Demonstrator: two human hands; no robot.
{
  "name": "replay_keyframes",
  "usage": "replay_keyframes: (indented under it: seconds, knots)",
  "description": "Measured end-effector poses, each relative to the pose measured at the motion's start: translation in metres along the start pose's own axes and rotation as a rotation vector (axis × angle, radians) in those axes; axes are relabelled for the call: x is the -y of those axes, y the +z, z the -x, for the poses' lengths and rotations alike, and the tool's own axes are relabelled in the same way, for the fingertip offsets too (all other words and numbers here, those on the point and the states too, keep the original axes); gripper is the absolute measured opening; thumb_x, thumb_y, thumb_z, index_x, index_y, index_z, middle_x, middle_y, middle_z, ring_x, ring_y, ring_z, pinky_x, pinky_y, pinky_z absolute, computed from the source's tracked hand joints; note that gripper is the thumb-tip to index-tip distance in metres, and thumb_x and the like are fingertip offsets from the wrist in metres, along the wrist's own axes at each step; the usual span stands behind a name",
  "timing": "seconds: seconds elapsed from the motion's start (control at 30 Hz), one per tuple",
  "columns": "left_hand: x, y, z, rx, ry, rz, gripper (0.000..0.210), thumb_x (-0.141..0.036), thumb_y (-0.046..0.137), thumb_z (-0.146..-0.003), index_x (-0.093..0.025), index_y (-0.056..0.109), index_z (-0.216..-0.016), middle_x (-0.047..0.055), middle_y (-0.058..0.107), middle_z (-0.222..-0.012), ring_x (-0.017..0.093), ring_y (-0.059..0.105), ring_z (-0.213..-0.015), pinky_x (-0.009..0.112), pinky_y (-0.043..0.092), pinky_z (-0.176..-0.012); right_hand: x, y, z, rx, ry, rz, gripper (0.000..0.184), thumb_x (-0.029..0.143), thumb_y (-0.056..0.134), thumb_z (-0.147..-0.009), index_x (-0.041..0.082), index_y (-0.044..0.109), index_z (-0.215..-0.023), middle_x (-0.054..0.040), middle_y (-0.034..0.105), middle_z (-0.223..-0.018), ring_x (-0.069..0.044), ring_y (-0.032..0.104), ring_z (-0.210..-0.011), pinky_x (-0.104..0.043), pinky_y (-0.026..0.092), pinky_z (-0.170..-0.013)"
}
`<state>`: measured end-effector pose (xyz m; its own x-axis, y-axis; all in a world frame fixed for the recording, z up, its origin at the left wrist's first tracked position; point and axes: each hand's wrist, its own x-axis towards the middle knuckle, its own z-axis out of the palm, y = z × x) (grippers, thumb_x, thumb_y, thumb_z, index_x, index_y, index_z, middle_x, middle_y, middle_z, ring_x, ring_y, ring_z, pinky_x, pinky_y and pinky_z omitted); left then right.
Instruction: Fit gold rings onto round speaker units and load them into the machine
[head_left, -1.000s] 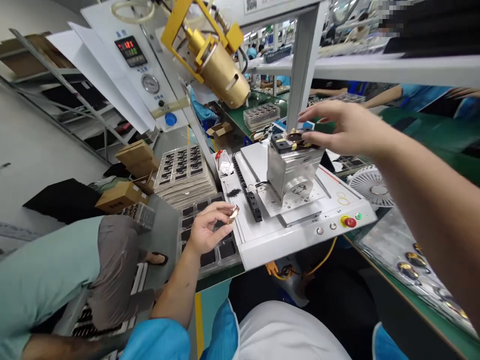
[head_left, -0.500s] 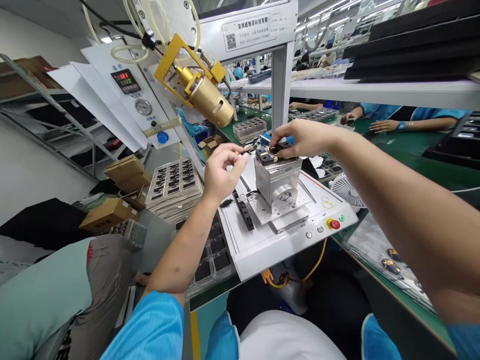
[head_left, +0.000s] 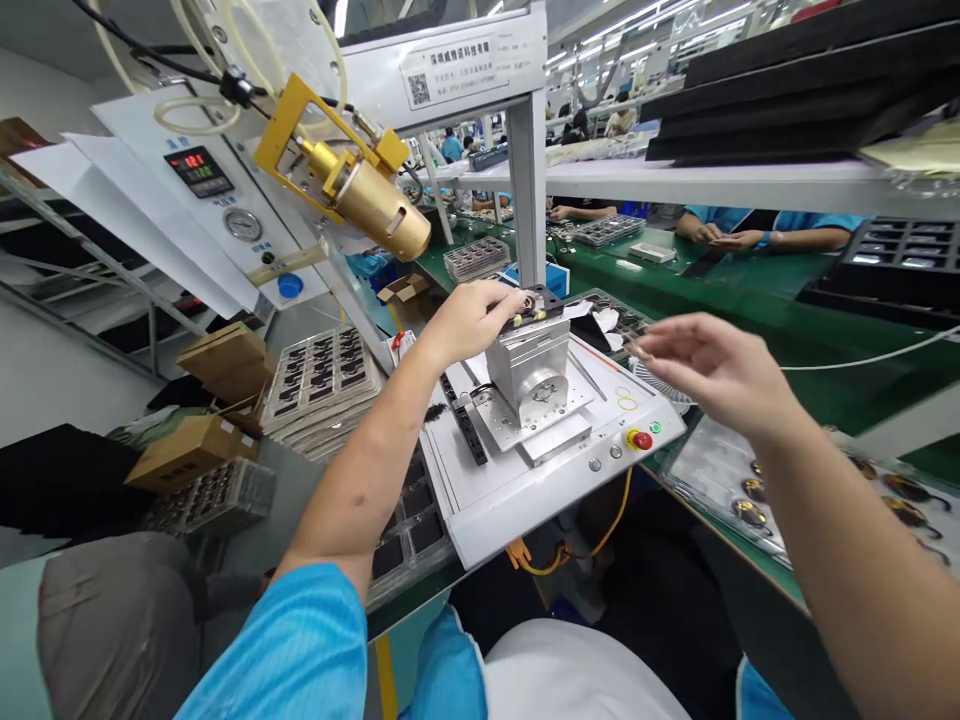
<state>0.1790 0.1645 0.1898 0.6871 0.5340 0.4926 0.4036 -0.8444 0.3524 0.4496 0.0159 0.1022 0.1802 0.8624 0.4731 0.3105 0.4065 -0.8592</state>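
Touching fixture (head_left: 553, 300) edge, left grip (head_left: 474, 318) unclear, right grip (head_left: 709, 370) half-curled midair, contents unclear

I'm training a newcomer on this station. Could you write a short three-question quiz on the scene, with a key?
1. Which of the wearer's hands is at the black rectangular fixture on top of the silver metal block?

2. True or false: in this view, the round red button sits left of the round green button.

3. The gold metal cylinder is:
A) resting on the floor
B) held in a yellow metal frame
C) standing on the silver metal block

Key: 1. the left hand; 2. true; 3. B
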Motion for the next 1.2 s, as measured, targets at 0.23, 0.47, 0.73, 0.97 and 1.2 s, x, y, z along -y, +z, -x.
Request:
replay_keyframes:
  seconds: [0.23,0.47,0.73,0.97,1.2]
  knots:
    - [0.006,0.003,0.015,0.087,0.05,-0.027,0.034,-0.044,0.058,-0.101,-0.022,0.073,-0.122,0.011,0.062,-0.147,0.03,0.057,-0.139,0.049,0.046,-0.116,-0.092,-0.02,0.097,-0.103,0.468,-0.055,0.048,0.051,0.09,-0.067,0.029,0.068,-0.103,-0.0125,0.078,-0.103,-0.038,0.074,-0.106,-0.051,0.061,-0.097]
    - [0.003,0.003,0.015,0.141,0.055,-0.095,0.069,-0.071,0.072,-0.083,-0.019,0.068,-0.128,0.016,0.062,-0.148,0.04,0.051,-0.144,0.058,0.037,-0.123,-0.145,-0.007,0.127,0.165,0.588,0.298,0.087,0.044,0.069,-0.079,0.014,0.042,-0.156,-0.0073,0.077,-0.088,-0.031,0.075,-0.081,-0.043,0.06,-0.079]
    - [-0.011,0.024,0.075,-0.202,0.057,0.088,0.061,-0.071,0.056,-0.094,-0.027,0.062,-0.135,0.012,0.06,-0.149,0.036,0.041,-0.153,0.064,0.027,-0.127,-0.146,0.015,0.13,0.222,0.511,0.603,0.092,0.036,0.064,-0.086,0.012,0.026,-0.166,-0.0089,0.077,-0.091,-0.032,0.075,-0.082,-0.041,0.056,-0.078]
    - [-0.064,0.145,0.198,-0.005,-0.424,0.809,0.024,-0.037,0.074,-0.094,-0.027,0.073,-0.115,0.01,0.077,-0.115,0.028,0.072,-0.113,0.048,0.056,-0.105,-0.125,0.008,0.137,0.233,0.495,0.467,0.07,0.038,0.067,-0.085,0.013,0.054,-0.149,-0.0086,0.076,-0.089,-0.028,0.072,-0.076,-0.042,0.059,-0.078]
    - [-0.092,0.223,0.253,0.008,-0.792,1.511,0.058,-0.047,0.088,-0.078,-0.027,0.068,-0.128,0.014,0.076,-0.123,0.032,0.074,-0.116,0.052,0.053,-0.109,-0.079,0.063,0.189,0.203,0.122,-0.064,0.072,0.059,0.09,-0.077,0.028,0.067,-0.137,-0.0086,0.075,-0.106,-0.027,0.073,-0.096,-0.04,0.062,-0.086]
